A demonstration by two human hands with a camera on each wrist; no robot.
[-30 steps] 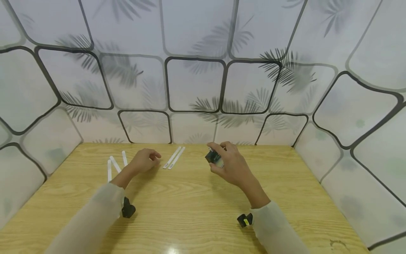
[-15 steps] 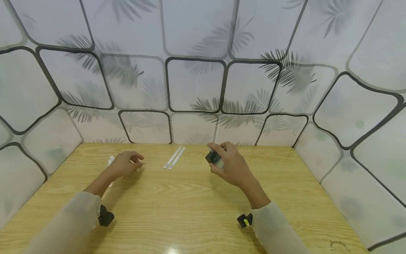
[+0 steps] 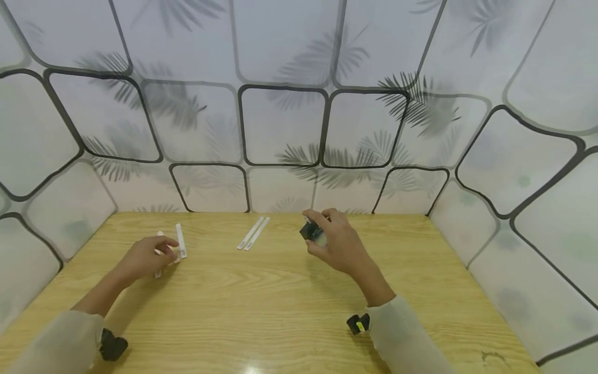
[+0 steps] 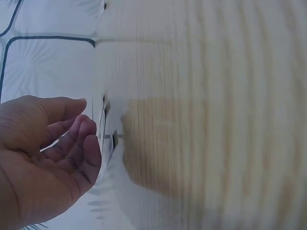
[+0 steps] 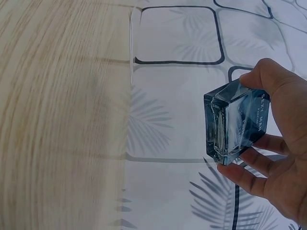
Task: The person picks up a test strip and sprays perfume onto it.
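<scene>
My right hand (image 3: 344, 245) grips a dark blue glass perfume bottle (image 5: 224, 125) above the table, thumb on one side and fingers on the other. White lettering shows on its face in the right wrist view. On the left, my left hand (image 3: 142, 257) is low over several white paper strips, fingers loosely bent and thumb apart from them in the left wrist view. One strip (image 3: 180, 240) lies just beyond its fingertips; others are partly hidden by the hand. Two more white strips (image 3: 254, 234), printed at their near ends, lie side by side between the hands.
A wood-grain table (image 3: 261, 311) spans the view. Patterned wall covering (image 3: 285, 124) with leaf prints rises along the back and both sides. Dark cameras, such as the right wrist camera (image 3: 358, 324), sit at both cuffs.
My left hand has moved left, away from the pair of strips, to the group of strips on the left. The right hand still holds the perfume bottle in the same place.
</scene>
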